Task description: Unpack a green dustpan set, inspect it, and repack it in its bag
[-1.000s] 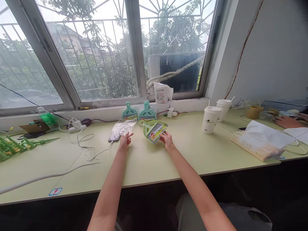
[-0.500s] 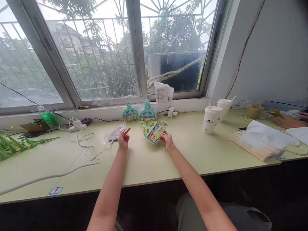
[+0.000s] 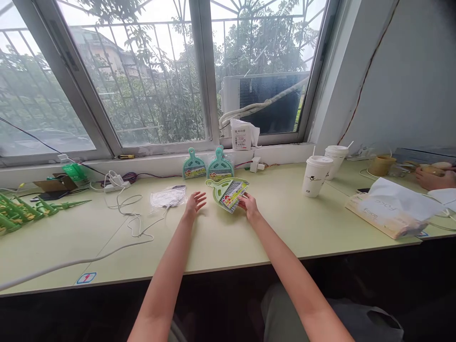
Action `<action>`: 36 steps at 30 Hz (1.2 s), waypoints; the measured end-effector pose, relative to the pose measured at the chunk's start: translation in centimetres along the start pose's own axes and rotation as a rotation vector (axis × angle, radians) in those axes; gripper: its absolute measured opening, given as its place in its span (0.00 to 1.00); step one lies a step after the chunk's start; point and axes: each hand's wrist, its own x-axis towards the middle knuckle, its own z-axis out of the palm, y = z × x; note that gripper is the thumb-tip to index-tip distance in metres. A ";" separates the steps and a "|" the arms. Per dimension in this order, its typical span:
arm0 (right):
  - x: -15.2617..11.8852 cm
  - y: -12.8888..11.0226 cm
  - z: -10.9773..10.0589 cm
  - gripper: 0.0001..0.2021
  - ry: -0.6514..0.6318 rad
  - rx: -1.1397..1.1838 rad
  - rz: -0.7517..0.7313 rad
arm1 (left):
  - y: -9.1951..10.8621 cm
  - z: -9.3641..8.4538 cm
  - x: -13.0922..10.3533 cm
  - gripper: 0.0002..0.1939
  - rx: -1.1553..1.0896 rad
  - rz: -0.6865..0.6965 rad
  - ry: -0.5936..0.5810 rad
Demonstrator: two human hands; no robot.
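My right hand (image 3: 248, 205) grips the near edge of a light green mini dustpan set (image 3: 228, 192) with a colourful label, lying flat on the pale green table (image 3: 228, 237). My left hand (image 3: 195, 203) hovers open just left of the dustpan, holding nothing. A crumpled clear plastic bag (image 3: 168, 196) lies on the table to the left of that hand. Two teal dustpan sets (image 3: 207, 166) stand propped against the window sill behind.
Two white paper cups (image 3: 320, 173) stand to the right, with a white bag on a box (image 3: 390, 209) beyond. Another person's hand (image 3: 432, 179) rests at far right. White cables (image 3: 124, 216) and a power strip lie left, green plastic pieces (image 3: 21, 213) at far left.
My left hand lifted the clear plastic bag, moved it leftward, let it go on the table and came back open toward the dustpan. My right hand stayed on the green dustpan.
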 end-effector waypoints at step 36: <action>1.4 -0.2 -2.4 0.25 0.357 -1.383 -0.392 | -1.5 1.8 -0.7 0.18 0.416 0.130 0.038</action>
